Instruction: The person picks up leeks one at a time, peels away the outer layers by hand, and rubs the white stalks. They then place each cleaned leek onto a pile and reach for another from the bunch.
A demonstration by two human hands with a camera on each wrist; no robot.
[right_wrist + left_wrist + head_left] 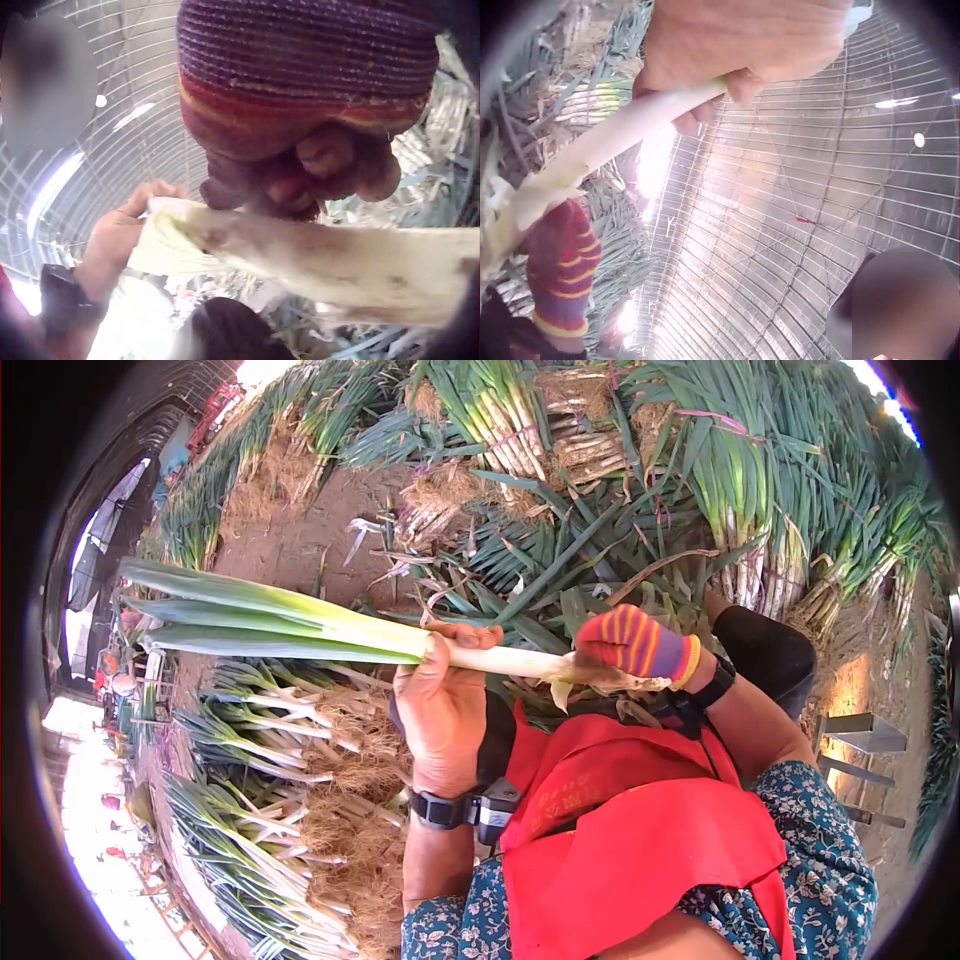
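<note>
One long leek (pixel 370 632) lies across the front of the body in the head view, green leaves to the left and white stem to the right. The bare left hand (pixel 440 705) grips it where green turns to white; in the left wrist view that hand (pixel 739 45) has its fingers around the stem (pixel 615 131). At the root end, the right hand (pixel 635 645), in a striped knitted glove, pinches the stem's outer layer. In the right wrist view, the curled fingers of the right hand (pixel 300 112) touch the brownish stem (pixel 360 262), and a loose flap of peel (pixel 172 244) hangs near them.
Leeks with brown roots (pixel 300 750) are piled at lower left. Tied bundles (pixel 740 490) stand along the back and right. Loose leaves and peelings (pixel 500 545) cover the ground ahead. A metal stand (pixel 865 733) is at the right.
</note>
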